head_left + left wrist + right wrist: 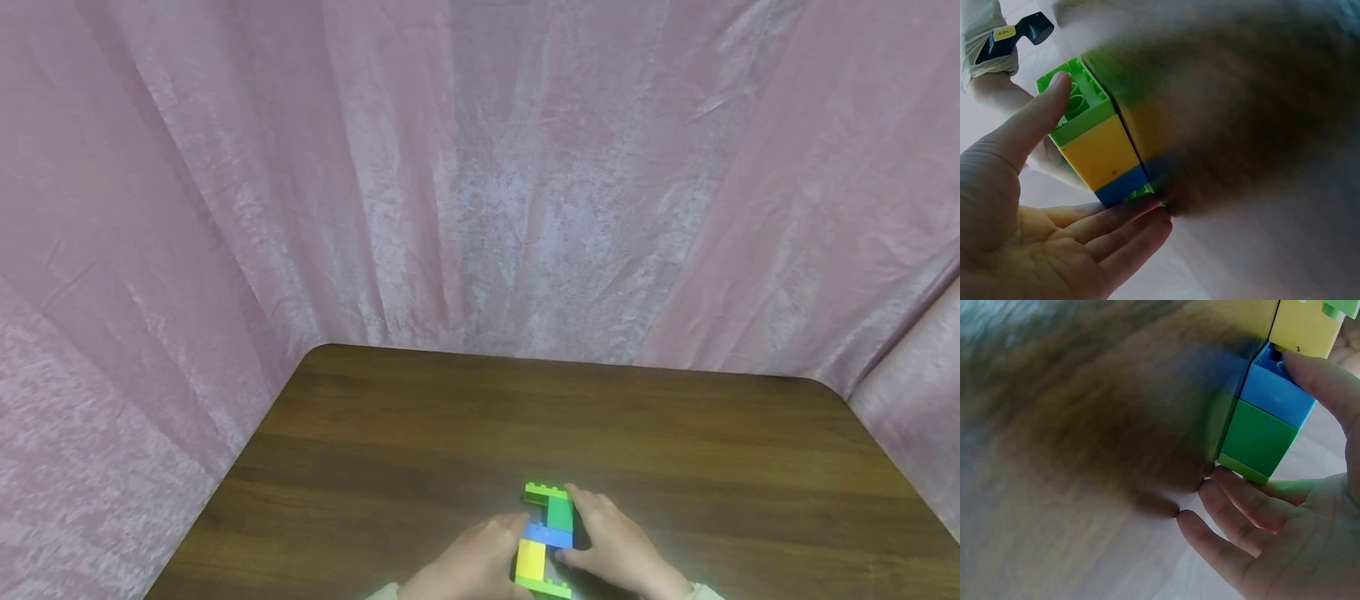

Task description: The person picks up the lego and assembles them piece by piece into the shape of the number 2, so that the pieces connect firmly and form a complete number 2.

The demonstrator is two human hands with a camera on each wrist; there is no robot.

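A stack of toy building bricks lies on its side on the dark wooden table (450,450), between both hands. It joins a yellow brick (530,560), a blue brick (549,536), a green brick (559,514) and light green bricks at both ends. My left hand (476,557) holds its left side; in the left wrist view the thumb is on the near light green brick (1088,100), with fingers by the blue brick. My right hand (617,546) grips the right side, its thumb on the blue brick (1275,387) and fingertips at the far light green brick (1244,469).
Pink velvety curtains (525,183) hang behind and beside the table. The table's rounded back edge meets them. In the left wrist view, a dark device with a yellow label (1013,35) is strapped at the other arm's sleeve.
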